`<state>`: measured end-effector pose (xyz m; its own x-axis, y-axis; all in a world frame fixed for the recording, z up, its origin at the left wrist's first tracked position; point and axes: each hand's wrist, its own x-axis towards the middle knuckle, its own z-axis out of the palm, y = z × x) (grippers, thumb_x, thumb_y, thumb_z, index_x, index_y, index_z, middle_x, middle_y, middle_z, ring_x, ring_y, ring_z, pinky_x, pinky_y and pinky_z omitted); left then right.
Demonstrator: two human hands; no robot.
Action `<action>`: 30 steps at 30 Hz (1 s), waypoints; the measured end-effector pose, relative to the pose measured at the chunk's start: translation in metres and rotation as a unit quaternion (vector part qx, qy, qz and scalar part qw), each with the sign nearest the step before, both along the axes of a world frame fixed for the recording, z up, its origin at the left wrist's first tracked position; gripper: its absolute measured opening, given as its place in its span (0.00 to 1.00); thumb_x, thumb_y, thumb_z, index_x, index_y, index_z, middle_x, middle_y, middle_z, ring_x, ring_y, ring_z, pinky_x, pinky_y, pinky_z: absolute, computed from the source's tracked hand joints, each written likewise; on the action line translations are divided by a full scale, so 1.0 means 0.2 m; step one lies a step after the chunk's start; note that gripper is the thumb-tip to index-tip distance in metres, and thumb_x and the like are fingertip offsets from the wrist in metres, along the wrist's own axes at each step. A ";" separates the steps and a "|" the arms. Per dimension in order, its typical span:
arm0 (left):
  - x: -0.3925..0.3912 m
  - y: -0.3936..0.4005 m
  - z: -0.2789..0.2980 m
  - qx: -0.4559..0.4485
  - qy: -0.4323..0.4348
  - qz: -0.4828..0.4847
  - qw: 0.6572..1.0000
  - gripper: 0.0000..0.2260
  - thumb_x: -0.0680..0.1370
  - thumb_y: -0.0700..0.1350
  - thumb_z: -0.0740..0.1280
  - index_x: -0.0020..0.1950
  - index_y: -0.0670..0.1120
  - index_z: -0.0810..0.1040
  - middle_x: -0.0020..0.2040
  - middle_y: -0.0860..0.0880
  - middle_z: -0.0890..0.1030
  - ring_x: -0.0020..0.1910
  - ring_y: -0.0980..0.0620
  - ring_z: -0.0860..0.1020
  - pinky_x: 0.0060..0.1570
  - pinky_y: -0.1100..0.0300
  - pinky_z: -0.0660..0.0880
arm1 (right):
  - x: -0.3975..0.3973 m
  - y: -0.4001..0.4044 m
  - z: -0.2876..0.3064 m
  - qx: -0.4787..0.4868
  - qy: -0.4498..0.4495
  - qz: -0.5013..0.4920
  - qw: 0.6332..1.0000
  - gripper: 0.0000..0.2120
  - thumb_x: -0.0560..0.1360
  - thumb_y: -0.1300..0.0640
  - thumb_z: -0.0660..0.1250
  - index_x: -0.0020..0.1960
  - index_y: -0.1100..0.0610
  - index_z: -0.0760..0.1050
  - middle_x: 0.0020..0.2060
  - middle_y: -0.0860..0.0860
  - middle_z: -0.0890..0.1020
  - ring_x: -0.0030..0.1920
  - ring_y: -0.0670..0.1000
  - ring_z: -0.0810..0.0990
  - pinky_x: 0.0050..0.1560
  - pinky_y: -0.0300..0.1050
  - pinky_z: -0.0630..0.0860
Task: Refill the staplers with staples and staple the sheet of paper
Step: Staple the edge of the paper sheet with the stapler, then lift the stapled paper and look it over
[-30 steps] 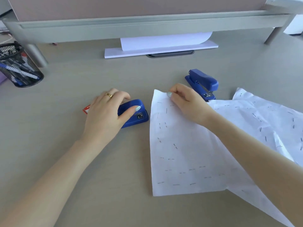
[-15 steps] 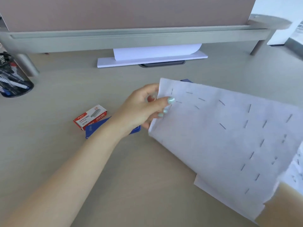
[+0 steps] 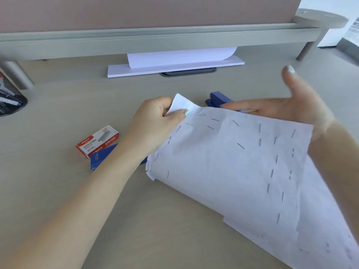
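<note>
At nine o'clock, a black wire-mesh pen holder (image 3: 9, 100) sits at the frame's edge with blurred pens inside. A red-and-white cardboard staple box (image 3: 97, 140) lies closed at eight o'clock, touching a blue plastic stapler (image 3: 103, 158) partly hidden under the left forearm. The left hand (image 3: 155, 125) pinches the top corner of the white, staple-dotted sheet of paper (image 3: 242, 171), lifted off the beige desk (image 3: 58, 191). The right hand (image 3: 295, 105) hovers open, fingers spread, at two o'clock behind the paper's edge, in front of a second blue stapler (image 3: 218, 99).
</note>
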<state>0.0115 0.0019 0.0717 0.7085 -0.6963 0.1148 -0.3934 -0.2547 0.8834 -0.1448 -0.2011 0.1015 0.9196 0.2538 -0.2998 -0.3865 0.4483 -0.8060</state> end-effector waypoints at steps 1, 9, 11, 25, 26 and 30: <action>0.00 -0.01 0.00 0.003 0.001 -0.001 1.000 0.09 0.74 0.47 0.65 0.45 0.41 0.79 0.36 0.42 0.77 0.33 0.51 0.71 0.35 0.59 0.65 | -0.02 0.02 0.01 -0.059 -0.002 -0.003 0.998 0.43 0.68 0.35 0.66 0.71 0.63 0.63 0.72 0.62 0.61 0.70 0.63 0.62 0.70 0.61 0.59; 0.00 -0.01 0.01 0.027 0.148 -0.028 0.988 0.32 0.61 0.64 0.69 0.47 0.35 0.75 0.39 0.46 0.76 0.37 0.49 0.73 0.41 0.54 0.65 | -0.05 0.02 0.00 -0.527 0.016 -0.103 0.844 0.11 0.63 0.52 0.72 0.41 0.57 0.83 0.40 0.59 0.85 0.35 0.51 0.82 0.35 0.39 0.78; 0.00 0.01 0.02 0.053 0.177 -0.049 0.981 0.20 0.64 0.59 0.72 0.42 0.43 0.81 0.40 0.49 0.83 0.39 0.49 0.80 0.42 0.55 0.72 | -0.04 0.02 -0.02 -0.529 0.016 -0.127 0.839 0.03 0.68 0.56 0.74 0.40 0.55 0.83 0.40 0.57 0.86 0.36 0.51 0.83 0.37 0.40 0.79; -0.28 -0.01 0.25 -0.117 -0.305 -0.042 0.944 0.09 0.74 0.40 0.63 0.48 0.48 0.81 0.38 0.56 0.74 0.37 0.65 0.70 0.35 0.74 0.65 | -0.19 0.16 -0.03 -0.574 -0.169 -0.508 0.619 0.13 0.74 0.60 0.66 0.43 0.41 0.73 0.49 0.37 0.77 0.49 0.35 0.75 0.49 0.29 0.68; -0.34 -0.01 0.27 -0.133 -0.355 -0.045 0.924 0.12 0.72 0.39 0.61 0.50 0.49 0.81 0.38 0.56 0.73 0.35 0.62 0.70 0.33 0.72 0.65 | -0.22 0.18 -0.04 -0.565 -0.169 -0.545 0.595 0.13 0.73 0.60 0.65 0.48 0.40 0.72 0.56 0.39 0.75 0.57 0.34 0.72 0.54 0.28 0.66; -0.57 -0.05 0.32 -0.189 -0.470 0.004 0.862 0.17 0.68 0.34 0.60 0.50 0.45 0.82 0.39 0.44 0.78 0.32 0.49 0.71 0.26 0.61 0.65 | -0.38 0.38 -0.07 -0.399 -0.158 -0.612 0.665 0.35 0.69 0.44 0.65 0.72 0.41 0.53 0.74 0.37 0.57 0.73 0.38 0.56 0.69 0.42 0.58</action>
